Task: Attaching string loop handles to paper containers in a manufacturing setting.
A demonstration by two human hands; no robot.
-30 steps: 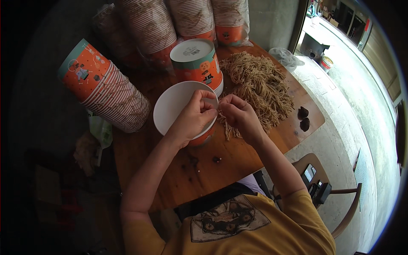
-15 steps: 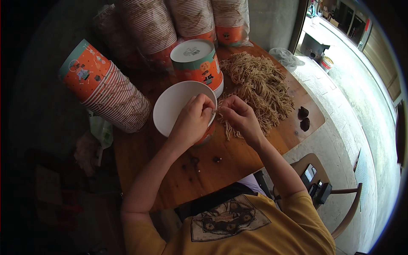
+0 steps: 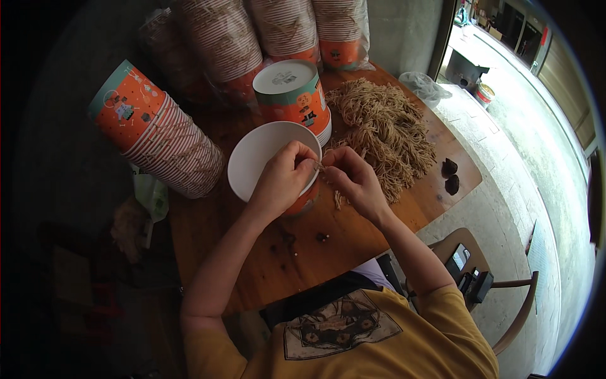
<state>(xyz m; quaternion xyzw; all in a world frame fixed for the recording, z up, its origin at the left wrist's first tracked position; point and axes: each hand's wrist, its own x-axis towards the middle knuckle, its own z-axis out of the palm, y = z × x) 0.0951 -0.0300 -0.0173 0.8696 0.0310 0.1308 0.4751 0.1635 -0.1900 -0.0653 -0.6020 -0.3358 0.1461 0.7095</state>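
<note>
Head view: found a short tan strand (image 3: 320,167) at the right rim of the open white-lined bucket (image 3: 255,161), held between both hands. Noted left hand (image 3: 284,180) over the near right side of the bucket's mouth, with thumb and forefinger pressed together, apparently pinching the strand. Noted right hand (image 3: 358,180) just outside the rim, with thumb and forefinger also closed, apparently pinching the same strand. Cannot tell of any passage through the bucket wall, owing to small size and covering fingertips.

For sound work at this step, advise gripping close to the rim, with only a little strand free between the two pinches. Advise drawing lightly and evenly, to avoid fraying the fibre or bending the rim. Judged worthwhile to steady the bucket with the left wrist, to guard against tipping.

Recorded farther out: to the right, a heap of tan strands (image 3: 391,142), best kept untangled from the working piece; just behind, an upturned orange-and-green bucket stack (image 3: 293,104); to the left, a tall leaning bucket stack (image 3: 167,139). Recorded also two dark lumps (image 3: 451,175) near the right edge of the wooden bench (image 3: 360,237).
</note>
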